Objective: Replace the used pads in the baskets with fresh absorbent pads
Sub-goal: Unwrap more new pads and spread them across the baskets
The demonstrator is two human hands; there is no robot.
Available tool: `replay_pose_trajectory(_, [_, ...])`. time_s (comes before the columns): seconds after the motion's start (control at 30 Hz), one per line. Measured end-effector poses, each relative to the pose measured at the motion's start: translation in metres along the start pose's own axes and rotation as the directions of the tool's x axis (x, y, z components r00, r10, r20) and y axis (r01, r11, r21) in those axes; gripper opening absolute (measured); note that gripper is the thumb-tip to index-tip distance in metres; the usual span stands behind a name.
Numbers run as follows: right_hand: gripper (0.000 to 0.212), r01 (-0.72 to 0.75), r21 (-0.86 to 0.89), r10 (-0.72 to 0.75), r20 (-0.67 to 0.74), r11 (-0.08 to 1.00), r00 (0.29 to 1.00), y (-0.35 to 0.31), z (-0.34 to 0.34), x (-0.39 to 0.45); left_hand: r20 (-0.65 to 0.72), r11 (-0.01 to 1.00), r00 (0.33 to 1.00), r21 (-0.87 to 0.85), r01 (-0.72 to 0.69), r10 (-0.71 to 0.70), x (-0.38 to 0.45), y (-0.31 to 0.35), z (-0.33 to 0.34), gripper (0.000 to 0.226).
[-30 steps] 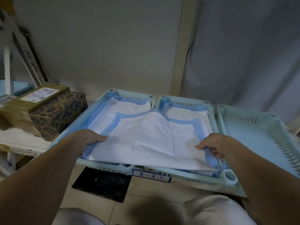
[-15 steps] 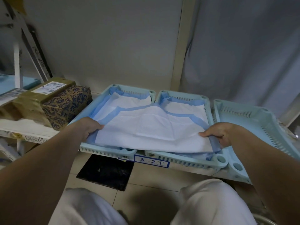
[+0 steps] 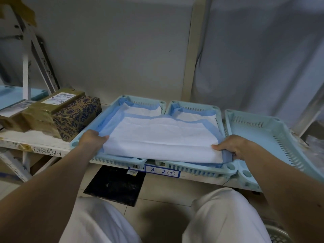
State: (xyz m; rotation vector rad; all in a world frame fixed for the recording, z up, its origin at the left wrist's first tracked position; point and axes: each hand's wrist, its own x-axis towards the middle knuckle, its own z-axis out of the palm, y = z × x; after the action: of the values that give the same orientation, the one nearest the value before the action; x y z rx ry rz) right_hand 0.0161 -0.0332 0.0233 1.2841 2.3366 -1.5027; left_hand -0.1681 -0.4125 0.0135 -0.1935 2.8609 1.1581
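- Gripping the pad [image 3: 163, 139] at both near corners: left hand [image 3: 93, 139] and right hand [image 3: 231, 148], fingers curled on its edge.
- Pad's long axis runs left-right, spanning the left basket [image 3: 112, 159] and middle basket [image 3: 196, 170].
- Right basket [image 3: 273, 137] lies bare, nearer my right hand.

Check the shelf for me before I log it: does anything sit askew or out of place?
Yes. The top pad, gripped at its near corners by both hands, lies across the left basket and the middle basket instead of inside one. The right basket juts past the shelf's front edge.
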Motion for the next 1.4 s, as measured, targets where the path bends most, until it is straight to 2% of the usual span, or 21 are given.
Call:
replay_pose_trajectory(0.1, [0.063, 0.003, -0.087, -0.001, 0.024, 0.996, 1.000, 0.002, 0.001, -0.002, 0.062, 0.991, 0.998, 0.131, -0.005, -0.003, 0.000, -0.004, -0.005, 0.049])
replay_pose_trajectory(0.23, [0.075, 0.034, -0.292, -0.030, 0.017, 0.956, 0.999, 0.003, 0.004, -0.006, 0.092, 0.942, 0.995, 0.334, -0.001, -0.031, -0.004, -0.007, -0.008, 0.057])
replay_pose_trajectory(0.43, [0.062, 0.041, -0.567, -0.074, -0.035, 0.823, 0.997, 0.000, 0.012, -0.009, 0.080, 0.924, 0.996, 0.382, 0.006, -0.040, -0.007, -0.010, -0.001, 0.048])
replay_pose_trajectory(0.5, [0.050, 0.038, -0.648, -0.080, -0.037, 0.761, 0.996, -0.002, 0.016, -0.009, 0.064, 0.927, 0.997, 0.375, 0.014, -0.041, -0.006, -0.013, 0.003, 0.047])
replay_pose_trajectory(0.67, [0.036, 0.023, -0.788, -0.095, -0.045, 0.616, 0.995, -0.004, 0.027, -0.010, 0.040, 0.903, 0.998, 0.429, 0.030, -0.052, 0.000, -0.020, 0.007, 0.038])
replay_pose_trajectory(0.8, [0.041, 0.025, -0.847, -0.088, -0.026, 0.531, 0.996, -0.004, 0.035, -0.009, 0.018, 0.875, 1.000, 0.483, 0.004, -0.014, -0.003, -0.018, 0.007, 0.038])
replay_pose_trajectory(1.07, [0.026, 0.013, -0.831, -0.178, -0.104, 0.556, 0.979, 0.006, 0.036, -0.002, -0.061, 0.853, 0.990, 0.516, -0.077, 0.127, -0.002, -0.020, 0.015, 0.031])
replay_pose_trajectory(1.17, [0.009, 0.002, -0.814, -0.179, -0.125, 0.581, 0.976, 0.009, 0.036, -0.002, -0.080, 0.871, 0.974, 0.466, -0.152, 0.213, 0.001, -0.020, 0.017, 0.027])
replay_pose_trajectory(1.2, [0.011, 0.005, -0.797, -0.190, -0.139, 0.605, 0.972, 0.010, 0.037, -0.002, -0.081, 0.871, 0.967, 0.457, -0.180, 0.243, 0.002, -0.020, 0.018, 0.025])
replay_pose_trajectory(1.27, [0.032, 0.008, -0.763, -0.228, -0.183, 0.646, 0.956, 0.012, 0.040, -0.004, -0.093, 0.866, 0.952, 0.448, -0.222, 0.292, 0.004, -0.019, 0.020, 0.019])
replay_pose_trajectory(1.33, [0.036, 0.008, -0.740, -0.265, -0.230, 0.672, 0.937, 0.014, 0.043, -0.006, -0.094, 0.852, 0.940, 0.460, -0.250, 0.326, 0.004, -0.016, 0.020, 0.017])
replay_pose_trajectory(1.4, [0.036, 0.004, -0.721, -0.281, -0.264, 0.693, 0.923, 0.016, 0.046, -0.006, -0.161, 0.897, 0.932, 0.367, -0.248, 0.324, -0.002, -0.013, 0.023, 0.015])
